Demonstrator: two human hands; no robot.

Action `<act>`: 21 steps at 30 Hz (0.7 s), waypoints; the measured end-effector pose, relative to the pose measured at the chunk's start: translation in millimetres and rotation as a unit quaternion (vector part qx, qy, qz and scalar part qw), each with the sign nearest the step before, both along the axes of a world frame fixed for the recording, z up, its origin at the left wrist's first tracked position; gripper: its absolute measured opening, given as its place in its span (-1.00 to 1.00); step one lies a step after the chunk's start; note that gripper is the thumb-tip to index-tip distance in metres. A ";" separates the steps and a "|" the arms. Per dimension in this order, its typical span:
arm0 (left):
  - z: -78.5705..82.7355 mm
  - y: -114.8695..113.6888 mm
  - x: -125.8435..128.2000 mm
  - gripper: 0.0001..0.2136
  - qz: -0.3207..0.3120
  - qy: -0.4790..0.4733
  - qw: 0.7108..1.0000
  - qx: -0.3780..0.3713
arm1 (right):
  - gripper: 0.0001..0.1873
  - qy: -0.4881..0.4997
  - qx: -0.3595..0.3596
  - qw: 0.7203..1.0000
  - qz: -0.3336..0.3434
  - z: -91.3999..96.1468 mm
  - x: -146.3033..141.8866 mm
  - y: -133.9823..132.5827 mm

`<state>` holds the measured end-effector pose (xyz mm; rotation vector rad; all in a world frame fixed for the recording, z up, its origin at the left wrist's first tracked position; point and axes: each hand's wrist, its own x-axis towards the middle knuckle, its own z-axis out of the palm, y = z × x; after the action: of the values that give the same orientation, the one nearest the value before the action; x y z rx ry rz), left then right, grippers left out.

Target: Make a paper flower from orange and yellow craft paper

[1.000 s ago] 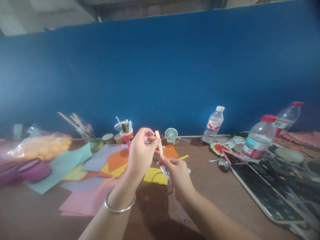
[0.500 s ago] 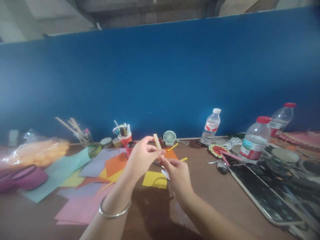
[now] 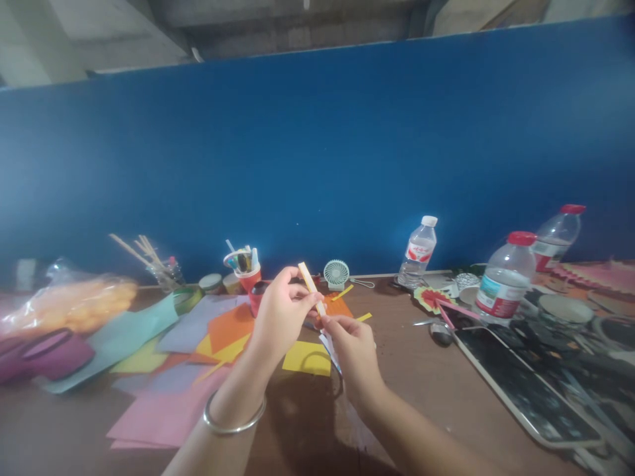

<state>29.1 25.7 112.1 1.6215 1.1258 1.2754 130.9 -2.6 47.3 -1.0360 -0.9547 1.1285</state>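
Observation:
Between my two hands is a narrow strip [image 3: 310,283], whitish on its face with yellow-orange edges, tilted with its top leaning left. My left hand [image 3: 288,305] pinches its middle between thumb and fingers. At the strip's lower end, my right hand [image 3: 350,340] grips it with thumb and forefinger. Beneath the hands lies a yellow paper sheet [image 3: 305,359] on the brown table. A white piece [image 3: 327,342] shows beside my right hand, partly hidden by it. Behind the hands are an orange paper [image 3: 338,307] and a thin yellow strip [image 3: 342,293].
Coloured papers [image 3: 163,406] spread over the left side, near a bag of orange items [image 3: 84,304]. A red cup of tools [image 3: 248,274] and a small fan [image 3: 337,273] stand behind. Right are bottles [image 3: 508,277], a paper flower [image 3: 432,299] and a tablet [image 3: 526,383].
The strip has shifted slightly left and tilts further left. More of the white piece beside my right hand shows. Both hands keep their pinch.

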 end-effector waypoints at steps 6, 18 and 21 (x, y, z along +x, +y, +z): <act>3.2 -2.3 2.8 -0.77 0.000 -0.027 1.000 0.000 | -0.74 0.009 0.002 1.000 0.000 -1.1 -0.8 2.0; 5.8 -14.8 5.9 -0.84 0.053 0.083 0.993 0.059 | -0.67 0.004 0.040 0.999 0.005 1.8 -0.1 1.4; 8.1 -17.6 5.3 -0.84 0.058 0.095 0.992 0.064 | -0.65 -0.011 0.030 0.999 -0.017 3.9 -0.4 0.5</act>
<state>34.3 8.2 120.1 1.8261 1.2939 1.3116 130.5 -2.0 51.2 -1.0150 -0.9789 1.0567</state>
